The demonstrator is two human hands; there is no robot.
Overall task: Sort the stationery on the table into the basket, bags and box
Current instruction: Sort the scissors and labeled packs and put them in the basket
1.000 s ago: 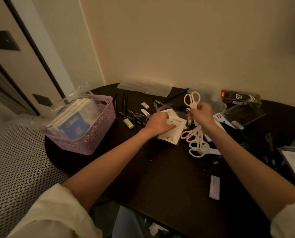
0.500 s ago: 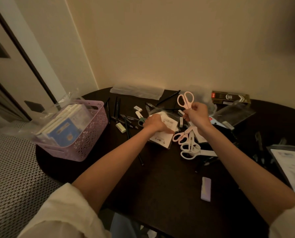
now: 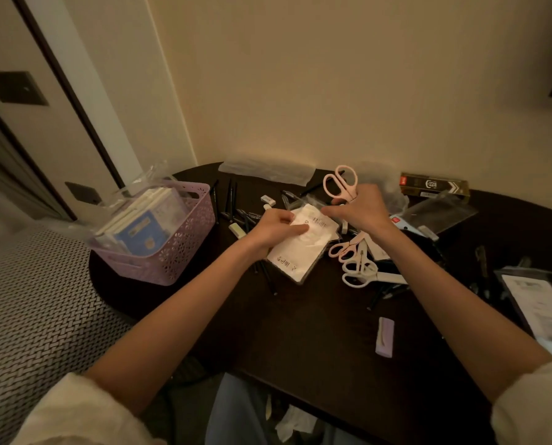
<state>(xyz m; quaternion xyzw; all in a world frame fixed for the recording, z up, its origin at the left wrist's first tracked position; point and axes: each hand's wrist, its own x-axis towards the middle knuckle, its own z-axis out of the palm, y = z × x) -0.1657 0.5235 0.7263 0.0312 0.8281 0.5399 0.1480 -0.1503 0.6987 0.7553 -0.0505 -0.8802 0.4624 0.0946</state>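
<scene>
My left hand (image 3: 276, 229) grips the left edge of a white printed bag (image 3: 300, 252) lying on the dark table (image 3: 300, 332). My right hand (image 3: 361, 210) holds pink scissors (image 3: 340, 181) handles-up, and its fingers also touch the bag's top edge. More scissors, pink (image 3: 345, 247) and white (image 3: 364, 273), lie just right of the bag. Dark pens (image 3: 232, 200) and white erasers (image 3: 267, 199) are scattered behind my left hand. A purple basket (image 3: 178, 252) holding booklets stands at the table's left edge.
A dark box (image 3: 433, 184) sits at the back right, with clear bags (image 3: 438, 213) in front of it. A flat clear bag (image 3: 268, 170) lies at the back. A purple eraser (image 3: 384, 337) lies near the front. A packet (image 3: 541, 303) sits at the far right.
My right hand has come down toward the bag's top edge with the pink scissors still in it. My left hand has shifted its hold on the bag.
</scene>
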